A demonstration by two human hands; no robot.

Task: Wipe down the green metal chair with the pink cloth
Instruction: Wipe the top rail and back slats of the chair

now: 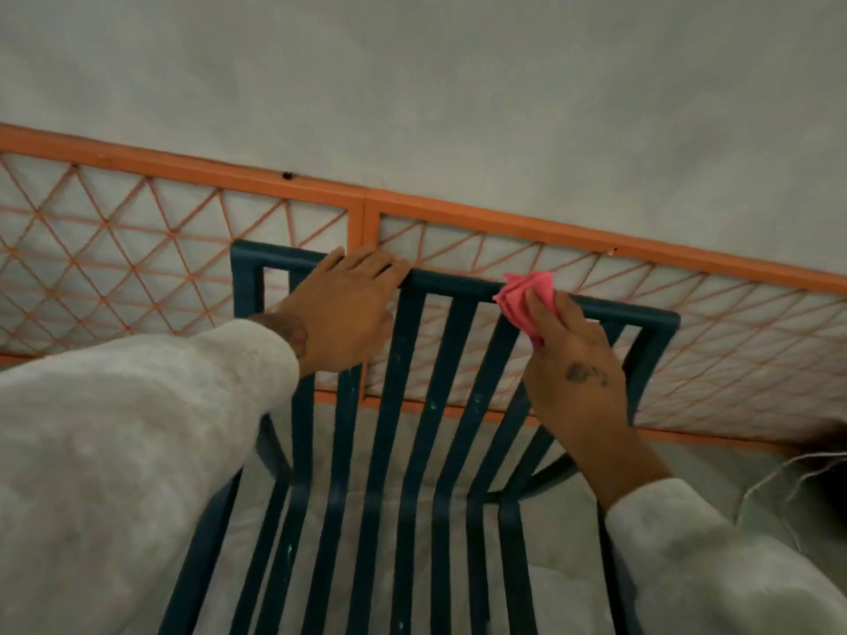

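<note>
The green metal chair (415, 405) fills the lower middle of the view, its slatted back and seat running towards me. My left hand (341, 309) lies over the top rail of the backrest on the left, fingers curled over the bar. My right hand (577, 373) holds the crumpled pink cloth (522, 297) and presses it against the top rail right of centre, above a slat. The chair's legs are out of view.
Just behind the chair stands an orange metal grille (366, 208) with diamond mesh, against a pale grey wall (458, 84). Thin loose threads or wire (788, 474) hang at the right edge. Pale floor shows through the slats.
</note>
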